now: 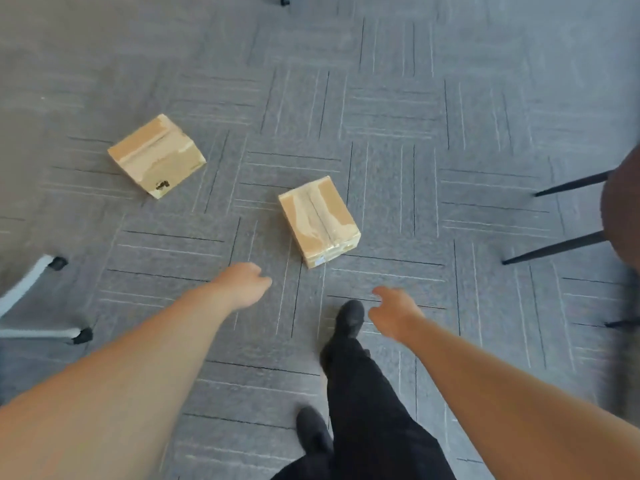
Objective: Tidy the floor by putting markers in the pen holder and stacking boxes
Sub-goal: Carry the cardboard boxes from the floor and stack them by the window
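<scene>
Two taped cardboard boxes lie apart on the grey carpet. The nearer box (318, 221) sits just ahead of both hands, and the farther box (156, 155) rests to the upper left. My left hand (242, 284) reaches out below and left of the nearer box, holding nothing, fingers loosely curled. Below and right of that box, my right hand (393, 313) is stretched forward with its fingers apart and empty. Neither hand touches a box. No markers or pen holder are in view.
My legs in black trousers and shoes (348, 318) stand between my arms. A dark chair (620, 216) with thin black legs is at the right edge. A white wheeled chair base (41, 306) is at the left.
</scene>
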Action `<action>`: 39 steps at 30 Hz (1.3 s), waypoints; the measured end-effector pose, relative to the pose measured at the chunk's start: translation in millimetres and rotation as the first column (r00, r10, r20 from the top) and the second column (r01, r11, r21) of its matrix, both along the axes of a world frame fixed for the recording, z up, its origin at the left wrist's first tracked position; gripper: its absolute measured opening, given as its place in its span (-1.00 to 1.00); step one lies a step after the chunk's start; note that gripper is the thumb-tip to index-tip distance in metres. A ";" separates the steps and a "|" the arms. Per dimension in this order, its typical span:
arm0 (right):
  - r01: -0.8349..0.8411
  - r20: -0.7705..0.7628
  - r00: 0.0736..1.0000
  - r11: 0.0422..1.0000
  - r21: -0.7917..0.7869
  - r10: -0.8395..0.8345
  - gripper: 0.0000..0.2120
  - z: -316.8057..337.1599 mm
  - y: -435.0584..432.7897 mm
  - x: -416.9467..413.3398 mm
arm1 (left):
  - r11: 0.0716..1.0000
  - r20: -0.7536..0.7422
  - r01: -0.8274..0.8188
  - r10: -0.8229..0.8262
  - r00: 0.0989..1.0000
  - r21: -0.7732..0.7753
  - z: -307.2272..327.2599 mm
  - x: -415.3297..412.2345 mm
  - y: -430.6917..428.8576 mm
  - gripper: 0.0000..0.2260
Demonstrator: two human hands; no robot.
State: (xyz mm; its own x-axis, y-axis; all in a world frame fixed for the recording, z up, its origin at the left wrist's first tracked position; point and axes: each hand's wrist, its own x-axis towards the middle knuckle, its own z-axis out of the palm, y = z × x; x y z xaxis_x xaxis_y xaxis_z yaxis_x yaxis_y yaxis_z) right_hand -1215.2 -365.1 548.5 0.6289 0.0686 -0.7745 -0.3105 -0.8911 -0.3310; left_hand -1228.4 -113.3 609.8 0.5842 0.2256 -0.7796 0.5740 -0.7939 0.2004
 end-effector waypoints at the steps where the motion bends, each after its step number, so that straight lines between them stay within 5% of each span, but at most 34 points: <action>1: 0.020 -0.018 1.000 1.000 -0.019 -0.020 -0.46 -11.5 3.2 20.4 | 1.000 0.007 0.003 -0.003 1.000 0.000 -7.8 28.3 1.8 -0.61; 9: 0.173 -0.127 0.975 0.983 -0.060 -0.180 -0.38 -112.4 32.6 174.7 | 0.999 0.006 0.036 -0.036 0.999 0.016 -115.9 236.8 17.5 -0.32; 14: 0.406 -0.157 0.896 0.909 -0.090 -0.416 -0.36 -183.3 55.1 228.8 | 0.988 0.015 0.151 -0.150 0.989 -0.026 -205.5 330.0 21.5 -0.34; 26: 0.687 -0.231 0.673 0.709 -0.159 -0.703 -0.45 -389.8 150.6 257.3 | 0.867 -0.073 0.495 -0.491 0.868 0.054 -446.4 427.6 78.9 -0.18; 36: 0.978 -0.185 0.064 0.098 -0.184 -0.981 -0.39 -503.1 173.5 287.6 | 0.973 -0.036 0.230 -0.231 0.972 -0.019 -560.3 477.6 84.7 -0.10; 39: 0.991 -0.172 -0.014 0.009 -0.133 -0.985 -0.40 -512.9 168.7 289.7 | 0.996 -0.022 0.085 -0.085 0.996 -0.027 -573.4 484.7 83.9 -0.09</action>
